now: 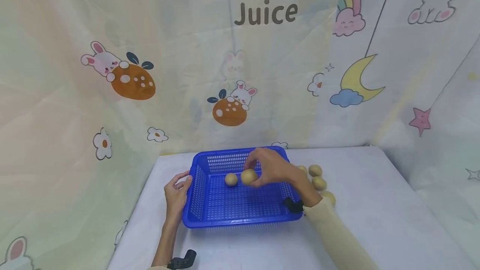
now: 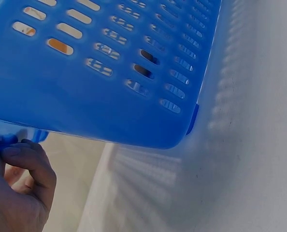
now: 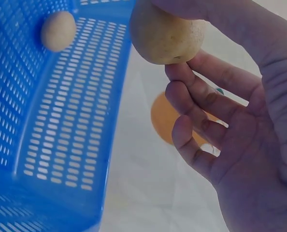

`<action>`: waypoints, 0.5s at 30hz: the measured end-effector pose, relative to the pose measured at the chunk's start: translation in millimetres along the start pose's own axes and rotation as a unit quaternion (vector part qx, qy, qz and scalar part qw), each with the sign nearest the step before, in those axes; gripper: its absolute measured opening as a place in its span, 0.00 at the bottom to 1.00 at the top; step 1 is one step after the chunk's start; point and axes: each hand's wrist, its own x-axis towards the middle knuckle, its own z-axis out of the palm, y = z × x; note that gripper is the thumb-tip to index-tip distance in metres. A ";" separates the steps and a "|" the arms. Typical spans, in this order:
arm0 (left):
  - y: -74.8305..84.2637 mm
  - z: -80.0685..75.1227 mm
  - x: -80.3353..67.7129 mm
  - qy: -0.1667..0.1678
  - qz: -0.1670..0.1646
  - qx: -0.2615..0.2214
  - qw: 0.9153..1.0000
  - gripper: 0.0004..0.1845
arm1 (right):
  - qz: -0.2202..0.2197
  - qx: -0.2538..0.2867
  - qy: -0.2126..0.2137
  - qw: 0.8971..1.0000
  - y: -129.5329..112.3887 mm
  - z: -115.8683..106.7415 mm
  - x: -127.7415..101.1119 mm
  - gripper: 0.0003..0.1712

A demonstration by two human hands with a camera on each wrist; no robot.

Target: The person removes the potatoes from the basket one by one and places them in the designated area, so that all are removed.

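Note:
My right hand (image 1: 275,165) is over the blue plastic basket (image 1: 240,223), pinching a round tan potato (image 1: 248,177) between thumb and fingertips. The right wrist view shows this potato (image 3: 165,36) close up, held by the right hand (image 3: 252,125). Another potato (image 1: 231,179) lies on the basket's floor, just left of the held one. At the basket's left side, my left hand (image 1: 176,193) grips the rim. In the left wrist view the curled fingers of the left hand (image 2: 27,188) hold the edge beside the slotted basket wall (image 2: 85,96).
To the right of the basket, several potatoes (image 1: 319,183) sit on the white tabletop (image 1: 375,211), partly hidden by the right forearm. A printed cloth (image 1: 187,107) hangs behind and beside the table. Each wrist carries a black camera mount (image 1: 293,205).

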 end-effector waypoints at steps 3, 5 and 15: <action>0.6 -1.5 0.1 0.001 -0.002 -0.001 1.000 0.17 | -0.002 0.002 0.010 1.000 1.9 -4.2 -5.0 0.24; 1.0 -1.1 0.3 0.000 -0.003 -0.003 1.000 0.17 | 0.002 0.010 0.018 1.000 4.6 -6.6 -9.7 0.24; -0.6 -1.0 0.9 0.005 -0.005 0.006 1.000 0.18 | 0.040 0.023 0.052 0.998 12.0 -13.5 -35.0 0.26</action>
